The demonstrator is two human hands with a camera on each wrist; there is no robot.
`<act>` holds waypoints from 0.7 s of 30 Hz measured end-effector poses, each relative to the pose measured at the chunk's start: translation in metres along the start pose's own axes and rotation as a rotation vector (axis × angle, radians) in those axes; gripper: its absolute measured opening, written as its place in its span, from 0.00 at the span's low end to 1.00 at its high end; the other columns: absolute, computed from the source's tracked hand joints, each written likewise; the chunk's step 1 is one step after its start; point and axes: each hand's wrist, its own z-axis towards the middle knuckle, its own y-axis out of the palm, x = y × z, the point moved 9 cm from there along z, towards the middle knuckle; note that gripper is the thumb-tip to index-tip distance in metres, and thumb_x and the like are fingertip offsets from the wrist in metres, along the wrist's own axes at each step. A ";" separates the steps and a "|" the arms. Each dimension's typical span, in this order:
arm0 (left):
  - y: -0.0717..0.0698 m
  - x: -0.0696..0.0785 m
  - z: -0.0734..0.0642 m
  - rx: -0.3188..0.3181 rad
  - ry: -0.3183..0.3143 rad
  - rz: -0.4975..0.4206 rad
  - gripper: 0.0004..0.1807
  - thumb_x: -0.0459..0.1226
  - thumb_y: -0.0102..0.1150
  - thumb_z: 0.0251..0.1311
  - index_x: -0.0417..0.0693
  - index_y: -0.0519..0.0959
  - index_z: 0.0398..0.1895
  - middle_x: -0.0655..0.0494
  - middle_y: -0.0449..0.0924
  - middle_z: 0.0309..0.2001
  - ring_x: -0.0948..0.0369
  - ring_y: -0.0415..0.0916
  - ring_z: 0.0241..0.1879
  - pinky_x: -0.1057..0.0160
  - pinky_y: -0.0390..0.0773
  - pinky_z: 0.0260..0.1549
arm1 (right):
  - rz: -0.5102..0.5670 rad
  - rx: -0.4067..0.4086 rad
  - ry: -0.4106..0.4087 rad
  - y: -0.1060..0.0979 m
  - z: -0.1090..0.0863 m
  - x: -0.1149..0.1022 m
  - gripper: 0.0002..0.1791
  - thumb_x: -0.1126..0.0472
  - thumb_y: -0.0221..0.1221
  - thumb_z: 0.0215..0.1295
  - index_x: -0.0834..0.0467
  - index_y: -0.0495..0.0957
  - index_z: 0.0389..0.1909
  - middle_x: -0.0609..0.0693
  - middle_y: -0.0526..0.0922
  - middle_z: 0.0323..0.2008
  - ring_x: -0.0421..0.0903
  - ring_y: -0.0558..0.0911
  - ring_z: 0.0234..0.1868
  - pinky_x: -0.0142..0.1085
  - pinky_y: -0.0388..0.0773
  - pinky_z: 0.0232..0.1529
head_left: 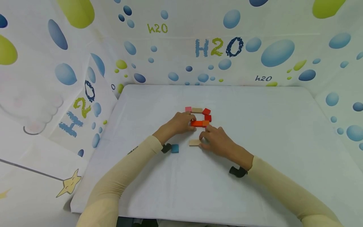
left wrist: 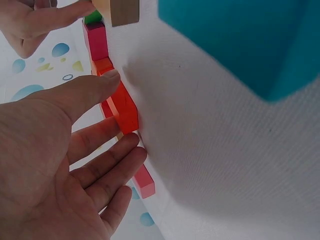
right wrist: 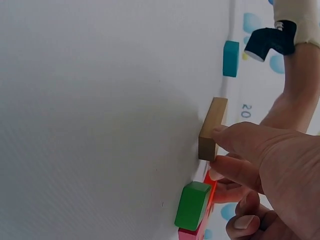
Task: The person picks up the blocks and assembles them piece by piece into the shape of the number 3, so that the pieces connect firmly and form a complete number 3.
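My left hand (head_left: 181, 122) pinches a long orange-red block (head_left: 196, 124) at its left end, thumb on the near side and fingers on the far side. A smaller orange block (head_left: 205, 123) adjoins its right end. Nearer the front edge, my right hand (head_left: 217, 141) holds the right end of a plain wooden block (head_left: 194, 143) between thumb and index finger. It lies lengthwise left to right. Close by in the right wrist view is a green block (right wrist: 192, 205), beside a pink-red block (right wrist: 189, 233); my right hand mostly hides both in the head view.
Behind my hands, a pink block (head_left: 188, 109), a wooden block (head_left: 197, 110) and two red blocks (head_left: 208, 118) form a bent row. A blue block (head_left: 175, 148) lies by my left wrist. White cloth (head_left: 269, 132) covers the table; printed sheets (head_left: 181, 56) stand behind.
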 end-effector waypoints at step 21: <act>0.000 0.000 0.001 0.002 -0.001 0.002 0.25 0.50 0.69 0.69 0.49 0.81 0.65 0.51 0.81 0.59 0.52 0.77 0.59 0.46 0.70 0.69 | 0.052 0.014 0.034 -0.004 0.004 0.014 0.13 0.51 0.74 0.65 0.50 0.87 0.46 0.48 0.75 0.36 0.45 0.76 0.40 0.40 0.68 0.38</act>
